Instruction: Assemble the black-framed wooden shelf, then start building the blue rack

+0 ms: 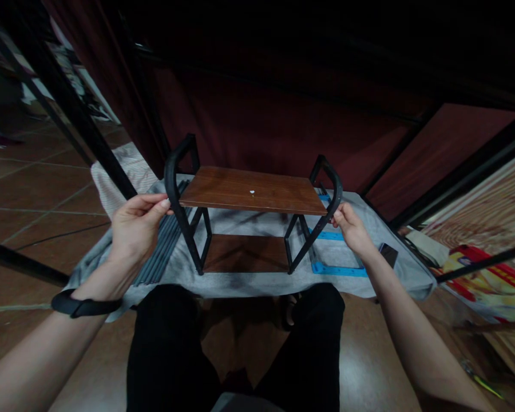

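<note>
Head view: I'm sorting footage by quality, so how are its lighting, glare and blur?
Head view: dim, the upper background nearly black; head view: pale glare on the floor at lower right; head view: red-and-yellow package blurred, the two-tier rack clearer.

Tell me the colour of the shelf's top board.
The top board is brown with wood grain, in the head view.

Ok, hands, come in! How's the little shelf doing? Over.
Left hand, right hand: fingertips at opposite sides of little shelf. Shelf upright on grey cloth. Close by: grey rods left, blue frame right. Over.
</note>
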A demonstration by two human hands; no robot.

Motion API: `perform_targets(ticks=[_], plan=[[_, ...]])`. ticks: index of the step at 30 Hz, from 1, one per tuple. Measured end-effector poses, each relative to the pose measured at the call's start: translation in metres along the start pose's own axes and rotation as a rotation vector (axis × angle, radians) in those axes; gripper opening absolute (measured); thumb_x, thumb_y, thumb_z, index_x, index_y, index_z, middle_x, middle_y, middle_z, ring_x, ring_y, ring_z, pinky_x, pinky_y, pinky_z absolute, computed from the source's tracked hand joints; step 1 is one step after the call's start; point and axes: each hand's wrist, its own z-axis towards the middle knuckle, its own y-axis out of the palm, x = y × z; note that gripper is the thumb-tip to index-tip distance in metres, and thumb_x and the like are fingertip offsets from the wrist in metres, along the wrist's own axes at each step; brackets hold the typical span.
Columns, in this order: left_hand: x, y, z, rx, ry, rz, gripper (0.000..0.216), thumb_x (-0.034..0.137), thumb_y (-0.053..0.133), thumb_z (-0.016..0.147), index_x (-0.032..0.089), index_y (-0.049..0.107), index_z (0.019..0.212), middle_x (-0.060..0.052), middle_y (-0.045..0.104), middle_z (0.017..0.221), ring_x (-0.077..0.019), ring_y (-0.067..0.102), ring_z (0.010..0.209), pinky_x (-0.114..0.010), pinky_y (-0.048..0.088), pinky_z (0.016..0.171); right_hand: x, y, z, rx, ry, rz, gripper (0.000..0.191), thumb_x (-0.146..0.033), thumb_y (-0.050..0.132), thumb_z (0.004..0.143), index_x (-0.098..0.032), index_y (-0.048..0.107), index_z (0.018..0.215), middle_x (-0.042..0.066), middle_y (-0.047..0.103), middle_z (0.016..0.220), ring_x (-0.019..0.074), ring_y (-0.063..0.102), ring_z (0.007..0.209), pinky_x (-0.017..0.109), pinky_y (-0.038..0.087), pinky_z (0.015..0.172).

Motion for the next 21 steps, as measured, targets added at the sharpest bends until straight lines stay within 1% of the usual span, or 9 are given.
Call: perform_targets(ticks=[5,9,12,17,21], plan=[[-0.002,0.001,0.0,-0.02,0.032,-0.015,0.023,0.016,0.085,0.063,0.014,0.075,0.083,-0.002,0.072,0.076,-0.0084,0.064,0.063,-0.02,0.053,0.065,-0.006,-0.003,0.003,-0.03,0.03,0.032,0.038,-0.063,0.049,0.088,-0.026,0.046,0.079,0.0,0.05,0.071,0.0171,0.047,0.066,0.033,0.041,0.066],[-0.004,0.004,-0.001,-0.017,0.038,-0.03,0.021,0.017,0.084,0.065,0.015,0.075,0.085,-0.002,0.071,0.077,-0.0092,0.064,0.066,-0.021,0.053,0.066,-0.01,-0.001,0.003,-0.01,0.051,0.082,0.041,-0.067,0.052,0.085,-0.027,0.044,0.078,0.0,0.051,0.069,0.0179,0.048,0.065,0.033,0.042,0.065],[-0.003,0.004,-0.002,-0.013,0.031,-0.049,0.022,0.017,0.083,0.067,0.014,0.074,0.087,-0.002,0.07,0.077,-0.0097,0.063,0.068,-0.023,0.053,0.068,-0.009,0.002,0.001,0.02,0.043,0.103,0.04,-0.066,0.051,0.086,-0.027,0.046,0.082,0.0,0.054,0.072,0.0175,0.051,0.066,0.034,0.044,0.069],[0.003,0.001,-0.004,-0.044,0.022,-0.069,0.023,0.017,0.082,0.069,0.015,0.074,0.091,-0.002,0.069,0.079,-0.0098,0.063,0.069,-0.022,0.053,0.067,-0.007,0.006,-0.004,0.06,0.008,0.032,0.04,-0.067,0.049,0.087,-0.027,0.053,0.085,0.002,0.057,0.077,0.0205,0.055,0.076,0.036,0.047,0.077],[0.005,0.001,-0.005,-0.059,0.018,-0.089,0.023,0.018,0.082,0.07,0.017,0.074,0.091,-0.002,0.069,0.081,-0.0103,0.062,0.07,-0.022,0.052,0.064,-0.008,0.007,-0.007,0.081,-0.001,0.064,0.038,-0.064,0.048,0.089,-0.028,0.058,0.091,0.005,0.063,0.091,0.0241,0.058,0.089,0.04,0.049,0.085]])
